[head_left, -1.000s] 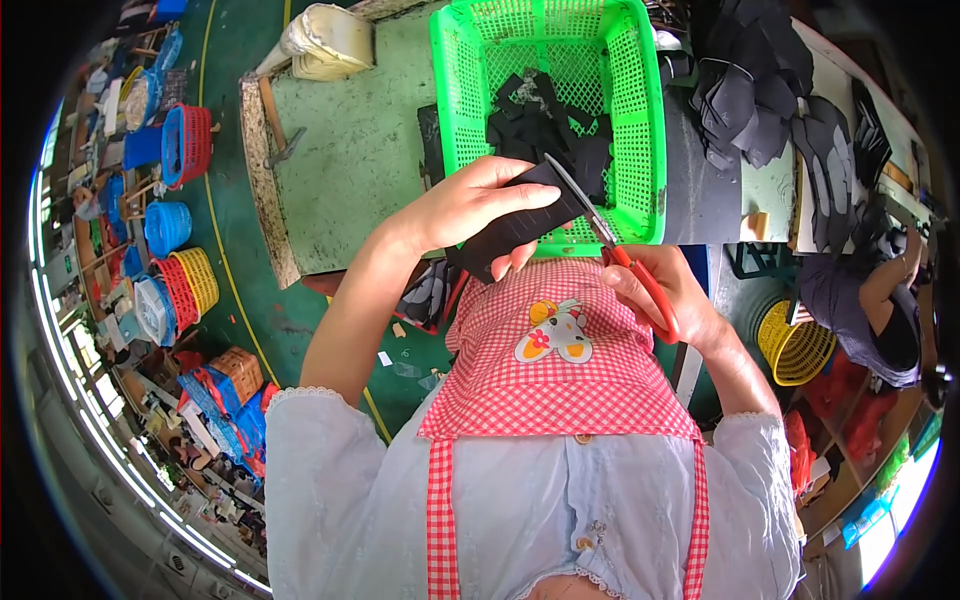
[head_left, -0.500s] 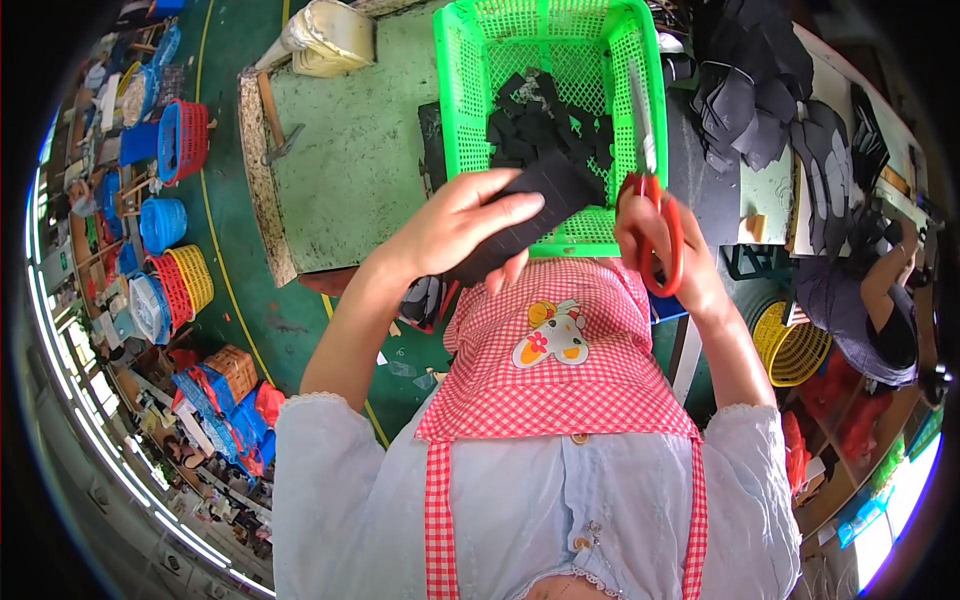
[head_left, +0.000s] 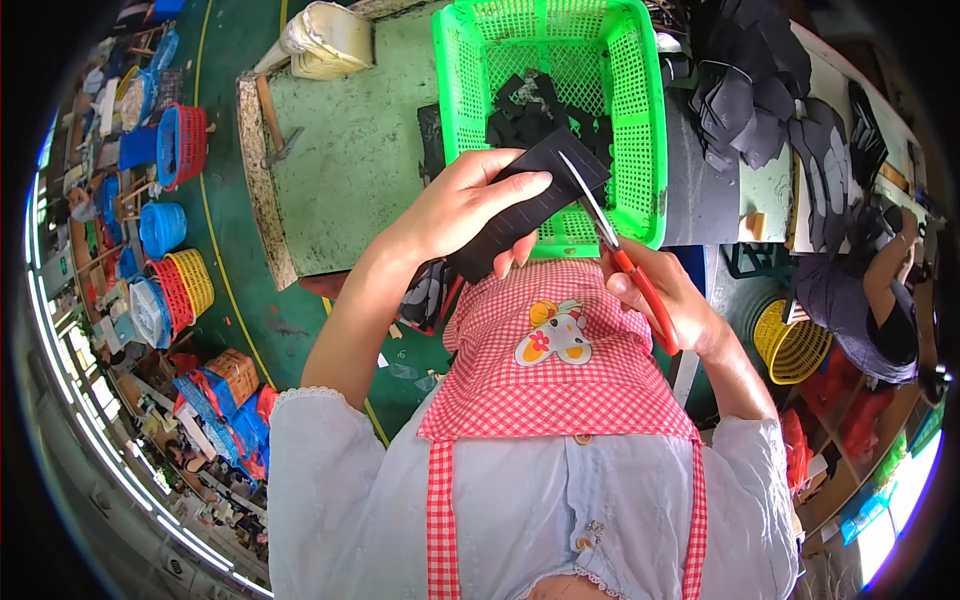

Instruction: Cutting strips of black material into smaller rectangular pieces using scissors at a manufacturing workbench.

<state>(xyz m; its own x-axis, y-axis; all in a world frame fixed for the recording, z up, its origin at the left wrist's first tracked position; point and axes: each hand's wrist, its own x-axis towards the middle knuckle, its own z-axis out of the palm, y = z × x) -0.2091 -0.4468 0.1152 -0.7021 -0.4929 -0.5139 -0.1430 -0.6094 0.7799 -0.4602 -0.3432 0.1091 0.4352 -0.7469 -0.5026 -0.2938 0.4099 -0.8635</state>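
Observation:
A black strip of sheet material (head_left: 535, 205) with faint light lines across it is gripped in my left hand (head_left: 470, 205), thumb on top. Red-handled scissors (head_left: 630, 270) are in my right hand (head_left: 665, 290), their blades slanting up and left onto the strip's far right part. Whether the blades are cutting into it I cannot tell. Just beyond both hands stands a green plastic basket (head_left: 450, 95), with small black cut pieces (head_left: 540, 105) lying inside. The strip's upper end overhangs the basket's near part.
The basket stands on a worn green table (head_left: 350, 160) bearing a hammer (head_left: 275, 130) and a cream-coloured container (head_left: 335, 40). Black cut sheets (head_left: 745, 95) are heaped on the right. A person (head_left: 870, 310) works at the far right, near a yellow basket (head_left: 790, 345).
My right hand has turned the scissors from pointing up beside the basket to slanting left, bringing the blades onto the black strip. The left hand has shifted only slightly.

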